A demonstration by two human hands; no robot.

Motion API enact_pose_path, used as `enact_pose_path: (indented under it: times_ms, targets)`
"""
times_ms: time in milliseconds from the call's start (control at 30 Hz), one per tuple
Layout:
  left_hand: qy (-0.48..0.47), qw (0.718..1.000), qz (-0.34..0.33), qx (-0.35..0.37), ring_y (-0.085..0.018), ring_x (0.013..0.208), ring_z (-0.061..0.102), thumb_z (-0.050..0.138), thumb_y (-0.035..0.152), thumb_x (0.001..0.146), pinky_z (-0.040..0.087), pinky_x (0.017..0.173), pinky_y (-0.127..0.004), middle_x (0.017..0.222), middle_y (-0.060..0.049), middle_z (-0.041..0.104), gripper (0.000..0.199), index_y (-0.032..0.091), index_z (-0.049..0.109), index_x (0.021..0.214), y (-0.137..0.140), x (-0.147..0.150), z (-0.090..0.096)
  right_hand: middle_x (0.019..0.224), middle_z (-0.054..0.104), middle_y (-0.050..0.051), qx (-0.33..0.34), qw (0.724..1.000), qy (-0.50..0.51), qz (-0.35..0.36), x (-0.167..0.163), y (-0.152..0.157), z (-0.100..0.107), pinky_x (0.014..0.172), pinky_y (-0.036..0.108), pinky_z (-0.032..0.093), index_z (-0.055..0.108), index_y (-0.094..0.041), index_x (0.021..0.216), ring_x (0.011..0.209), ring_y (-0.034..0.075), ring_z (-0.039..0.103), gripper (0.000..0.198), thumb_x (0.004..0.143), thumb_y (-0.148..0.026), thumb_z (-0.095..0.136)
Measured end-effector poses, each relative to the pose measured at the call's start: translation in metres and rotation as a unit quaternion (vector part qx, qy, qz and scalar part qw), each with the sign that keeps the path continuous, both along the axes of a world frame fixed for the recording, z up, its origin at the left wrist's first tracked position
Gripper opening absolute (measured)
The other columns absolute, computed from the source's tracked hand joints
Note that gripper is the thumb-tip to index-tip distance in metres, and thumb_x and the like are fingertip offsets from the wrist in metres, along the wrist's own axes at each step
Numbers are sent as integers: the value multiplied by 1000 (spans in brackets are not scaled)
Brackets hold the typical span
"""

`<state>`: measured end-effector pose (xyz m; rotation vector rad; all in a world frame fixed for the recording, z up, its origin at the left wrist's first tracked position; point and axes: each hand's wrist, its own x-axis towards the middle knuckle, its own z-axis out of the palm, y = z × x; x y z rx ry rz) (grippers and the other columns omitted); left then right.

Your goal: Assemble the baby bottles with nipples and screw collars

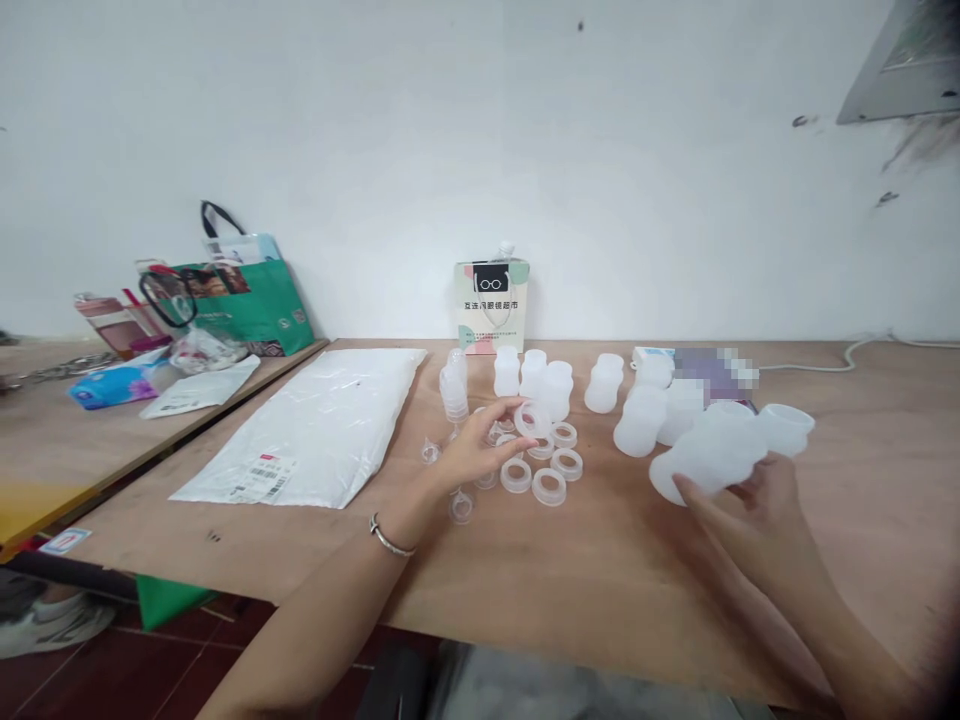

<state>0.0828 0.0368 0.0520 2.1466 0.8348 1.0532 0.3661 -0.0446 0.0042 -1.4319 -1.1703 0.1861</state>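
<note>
My left hand (480,440) pinches a clear plastic screw ring (532,418) between thumb and fingers, above the table. Below it lie several similar rings (550,487) and clear teats (461,508); my hand partly covers some. My right hand (769,505) is closed around a frosted white bottle (697,460) with a pinched waist, tilted with its base toward the lower left. Right behind it is another frosted bottle (785,430). More such bottles (640,422) stand behind, toward the wall. A stack of clear cups or caps (454,388) stands left of them.
A white mailing bag (307,430) lies flat on the left. A paper bag (491,310) stands against the wall. Farther left are a green bag (259,300) and a blue tissue pack (120,380). A white cable (851,355) runs along the back right.
</note>
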Motion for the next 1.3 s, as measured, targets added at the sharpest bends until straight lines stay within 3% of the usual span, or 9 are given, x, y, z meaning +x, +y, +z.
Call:
enact_pose_path:
  times_ms: [100, 200, 267, 467, 600, 1000, 1133, 1300]
  targets:
    - [-14, 1000, -4, -11, -19, 108, 50, 61, 35, 77, 39, 93, -35, 113, -6, 56, 47, 25, 45, 121, 0, 1, -1, 113, 55, 9, 14, 993, -33, 111, -21, 5, 23, 77, 44, 51, 45, -27, 109, 99, 27, 58, 50, 66, -43, 66]
    - [-49, 998, -4, -24, -19, 109, 50, 62, 34, 76, 39, 93, -35, 111, -7, 55, 46, 23, 43, 116, 2, 1, -4, 109, 57, 8, -22, 979, -136, 153, -39, 24, 46, 83, 46, 47, 50, -27, 112, 101, 28, 55, 47, 70, -44, 63]
    - [-60, 998, -1, -30, -19, 108, 50, 62, 34, 76, 40, 92, -34, 111, -8, 54, 42, 21, 43, 112, 5, 1, -6, 107, 57, 7, -22, 973, -136, 185, -47, 40, 51, 82, 43, 47, 50, -27, 112, 101, 27, 55, 47, 71, -45, 63]
    - [-49, 998, 6, -27, -17, 104, 50, 59, 34, 78, 38, 93, -34, 109, -7, 54, 41, 20, 44, 113, 13, -2, -13, 91, 57, 2, -41, 973, 13, 225, -56, 56, 31, 64, 32, 50, 52, -24, 96, 79, 19, 57, 38, 68, -47, 65]
    - [-36, 998, -11, -48, -18, 105, 50, 60, 34, 77, 40, 91, -34, 109, -6, 55, 42, 22, 47, 115, 14, -2, -13, 99, 57, 3, -45, 968, 34, 246, -56, 48, 27, 65, 32, 51, 53, -25, 101, 83, 20, 57, 41, 68, -45, 67]
    - [-157, 967, -51, -194, -13, 81, 56, 71, 30, 65, 45, 72, -28, 97, -4, 62, 33, 17, 59, 94, 3, -2, 10, 101, 55, 4, -26, 956, -27, 290, -71, 37, 15, 75, 34, 50, 43, -25, 93, 93, 21, 56, 37, 70, -42, 66]
    - [-184, 956, -65, -221, -11, 76, 56, 71, 33, 65, 44, 69, -25, 86, -3, 62, 30, 15, 58, 86, 2, 1, 7, 97, 52, 4, 32, 956, -87, 279, -74, 37, 6, 78, 37, 48, 39, -25, 92, 93, 21, 55, 40, 69, -38, 68]
    - [-181, 958, -24, -222, -9, 67, 52, 65, 41, 70, 41, 64, -22, 71, 2, 56, 29, 14, 54, 75, 3, 3, 3, 97, 49, 6, 120, 952, -184, 215, -80, 35, 0, 77, 39, 48, 35, -25, 98, 93, 22, 56, 40, 73, -32, 66]
